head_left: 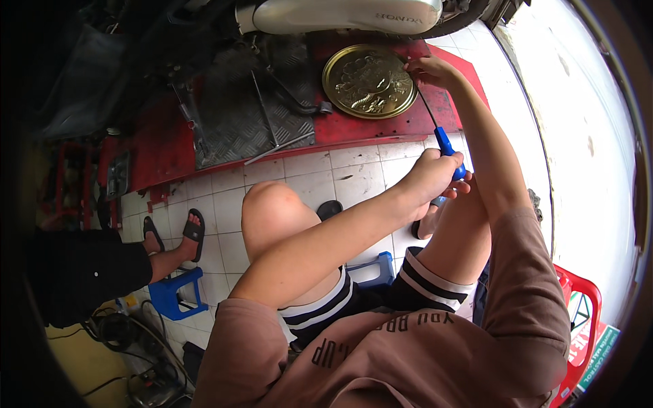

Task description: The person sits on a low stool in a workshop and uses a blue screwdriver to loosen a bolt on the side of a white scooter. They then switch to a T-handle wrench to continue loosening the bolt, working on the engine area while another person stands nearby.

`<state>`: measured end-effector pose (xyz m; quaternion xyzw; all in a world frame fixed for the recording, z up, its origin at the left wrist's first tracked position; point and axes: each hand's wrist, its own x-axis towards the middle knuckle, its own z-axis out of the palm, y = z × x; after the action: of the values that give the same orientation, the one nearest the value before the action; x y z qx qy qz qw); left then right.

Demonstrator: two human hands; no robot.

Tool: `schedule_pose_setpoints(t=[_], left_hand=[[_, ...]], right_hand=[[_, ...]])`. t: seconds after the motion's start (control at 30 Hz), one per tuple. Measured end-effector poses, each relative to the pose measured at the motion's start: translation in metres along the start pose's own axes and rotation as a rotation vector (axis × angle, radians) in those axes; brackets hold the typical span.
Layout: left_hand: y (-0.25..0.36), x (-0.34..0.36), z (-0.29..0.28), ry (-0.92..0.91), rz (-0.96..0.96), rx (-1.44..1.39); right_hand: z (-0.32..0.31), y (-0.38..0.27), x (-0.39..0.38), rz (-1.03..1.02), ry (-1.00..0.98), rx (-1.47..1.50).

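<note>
- Holds long, blue-handled steel screwdriver in tightly curled left hand.
- Has half-curled right hand at round gold-coloured metal tray's edge; cannot tell whether gripping anything.

On the table, a tray lies right of a mat bearing a T-wrench, with a motorcycle behind, the right hand at the tray's right edge, and, nearer the wearer, a screwdriver in the left hand.
</note>
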<state>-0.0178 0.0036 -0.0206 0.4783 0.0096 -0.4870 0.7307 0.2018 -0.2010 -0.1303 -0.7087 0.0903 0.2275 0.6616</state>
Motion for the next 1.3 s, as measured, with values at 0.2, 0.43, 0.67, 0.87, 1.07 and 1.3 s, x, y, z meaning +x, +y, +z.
schedule_pose_setpoints(t=[0.2,0.43,0.67,0.87,1.07,1.3], left_hand=[[-0.003,0.003,-0.008,0.034,-0.064,0.028],[0.014,0.001,-0.024,0.133,-0.055,-0.034],[0.01,0.014,-0.028,0.229,0.013,0.023],[0.022,-0.007,-0.043,0.25,0.046,0.13],[0.033,-0.023,-0.062,0.701,0.507,0.65],[0.059,-0.063,-0.072,0.846,0.582,0.772]], right_hand=[[0.017,0.005,0.014,0.044,-0.005,0.092],[0.015,0.024,0.044,0.087,-0.148,0.103],[0.006,0.043,0.062,0.104,-0.139,0.245],[0.022,0.045,0.058,0.132,-0.212,0.267],[-0.012,0.051,0.061,-0.058,-0.302,0.61],[-0.024,0.045,0.055,-0.165,-0.385,0.772]])
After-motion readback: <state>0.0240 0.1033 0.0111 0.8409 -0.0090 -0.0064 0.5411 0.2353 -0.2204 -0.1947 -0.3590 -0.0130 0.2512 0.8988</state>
